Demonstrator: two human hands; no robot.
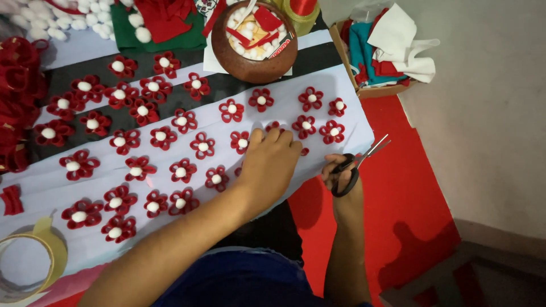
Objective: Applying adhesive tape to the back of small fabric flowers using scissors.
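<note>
Pressing flat on the pale cloth (pixel 341 122), the left hand (pixel 270 162) lies palm down with fingers extended and closed on nothing; its fingertips rest among the red felt flowers (pixel 203 145), and one flower shows partly from under them.

Right hand (pixel 340 173): at the near right edge of the cloth, fingers curled through the black loops of the scissors (pixel 358 165), blades pointing right and far, slightly parted, over the red floor mat (pixel 409 193).

Flowers: red petals, each with a white centre ball, laid in loose rows across the cloth from the left edge to the far right corner, apart from one another.

Far centre: round brown bowl (pixel 253 65) holding white balls and red scraps.

Far right: cardboard box (pixel 375 91) of felt pieces in teal, red and white.

Far left: loose white balls (pixel 68 20) and a green felt piece (pixel 170 40).

Near left corner: roll of tape (pixel 34 261), yellowish, lying flat.

Left edge: heap of red felt loops (pixel 20 85).
</note>
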